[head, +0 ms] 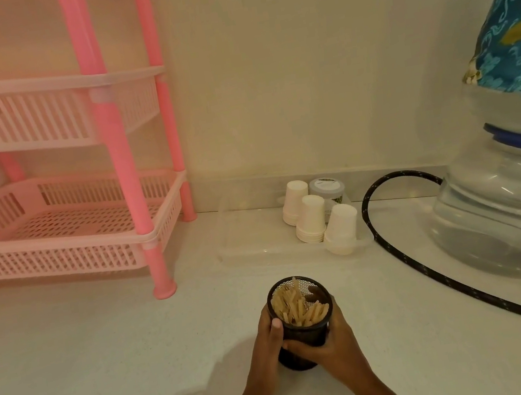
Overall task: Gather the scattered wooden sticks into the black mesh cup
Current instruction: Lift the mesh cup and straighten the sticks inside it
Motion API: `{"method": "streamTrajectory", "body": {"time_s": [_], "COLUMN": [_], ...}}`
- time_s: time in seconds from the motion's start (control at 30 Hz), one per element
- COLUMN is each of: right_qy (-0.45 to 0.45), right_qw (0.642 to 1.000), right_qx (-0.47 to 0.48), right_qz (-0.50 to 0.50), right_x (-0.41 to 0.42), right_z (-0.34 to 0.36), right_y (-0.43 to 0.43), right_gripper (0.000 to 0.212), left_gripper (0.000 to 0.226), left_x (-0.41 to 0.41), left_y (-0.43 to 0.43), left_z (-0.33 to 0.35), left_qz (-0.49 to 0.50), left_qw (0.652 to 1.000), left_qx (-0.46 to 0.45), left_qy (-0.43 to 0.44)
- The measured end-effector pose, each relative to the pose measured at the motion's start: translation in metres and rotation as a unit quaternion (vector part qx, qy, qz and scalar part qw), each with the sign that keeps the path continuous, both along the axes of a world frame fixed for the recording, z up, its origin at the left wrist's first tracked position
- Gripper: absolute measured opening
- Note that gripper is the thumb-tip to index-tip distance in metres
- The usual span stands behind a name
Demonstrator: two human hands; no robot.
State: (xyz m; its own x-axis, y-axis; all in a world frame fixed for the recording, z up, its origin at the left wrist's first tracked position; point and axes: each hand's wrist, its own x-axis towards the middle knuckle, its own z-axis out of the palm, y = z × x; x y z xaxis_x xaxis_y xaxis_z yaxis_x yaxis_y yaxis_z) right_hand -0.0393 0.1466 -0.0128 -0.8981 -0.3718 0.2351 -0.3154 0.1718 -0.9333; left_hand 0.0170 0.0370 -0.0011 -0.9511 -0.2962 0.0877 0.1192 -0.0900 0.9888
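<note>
Wrapping one black mesh cup [308, 334] (wooden sticks [301, 310] inside), left hand [268, 344] and right hand [338, 346] grip it.

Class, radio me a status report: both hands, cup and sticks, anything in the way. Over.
Left hand and right hand both grip black mesh cup. Wooden sticks inside, none loose in view. Black hose off right, clear of cup.

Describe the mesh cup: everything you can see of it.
The cup is a round black wire-mesh holder with a solid rim. It stands roughly upright and seems to rest on the white counter. Pale wooden sticks fill it, leaning, and one tip pokes above the rim. The left hand grips its left side with the thumb by the rim. The right hand wraps its right side and front.
</note>
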Motion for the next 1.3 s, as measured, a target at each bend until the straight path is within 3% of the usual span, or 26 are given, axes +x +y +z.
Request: {"method": "streamTrajectory", "body": {"time_s": [0.3,0.43,0.53,0.7,0.83,1.1,1.2,1.3], "right_qy": [-0.027,-0.018,-0.031,-0.018,-0.052,-0.047,-0.052,-0.066], "right_qw": [0.999,0.999,0.999,0.998,0.998,0.997,0.994,0.995], "right_qx": [-0.014,0.020,-0.003,0.057,0.021,0.061,0.088,0.066], "right_qz": [0.024,0.041,-0.010,0.033,-0.024,0.026,0.039,0.040], "right_x": [0.003,0.005,-0.008,-0.006,-0.016,-0.008,-0.005,0.000], "right_z": [-0.001,-0.002,0.000,0.003,0.009,0.010,0.017,0.028], "right_y": [0.002,0.019,0.026,0.023,0.036,0.031,0.032,0.030], "right_gripper": [0.079,0.083,0.085,0.086,0.088,0.085,0.097,0.088], "left_gripper": [0.078,0.100,0.119,0.119,0.122,0.110,0.087,0.058], "left_x": [0.004,0.004,-0.004,-0.007,-0.007,-0.004,-0.008,-0.015], "left_y": [0.000,-0.003,-0.005,-0.005,-0.005,0.002,0.008,0.012], "left_z": [0.002,0.000,-0.001,-0.003,-0.002,0.004,0.018,0.033], "left_qz": [-0.007,0.041,0.065,0.053,0.051,0.029,0.036,0.040], "left_qw": [1.000,0.998,0.997,0.998,0.998,0.999,0.996,0.987], "left_qx": [0.012,0.037,0.024,0.019,0.011,-0.032,-0.074,-0.152], "left_qy": [-0.009,-0.012,-0.016,-0.026,-0.033,-0.023,-0.016,-0.017]}}
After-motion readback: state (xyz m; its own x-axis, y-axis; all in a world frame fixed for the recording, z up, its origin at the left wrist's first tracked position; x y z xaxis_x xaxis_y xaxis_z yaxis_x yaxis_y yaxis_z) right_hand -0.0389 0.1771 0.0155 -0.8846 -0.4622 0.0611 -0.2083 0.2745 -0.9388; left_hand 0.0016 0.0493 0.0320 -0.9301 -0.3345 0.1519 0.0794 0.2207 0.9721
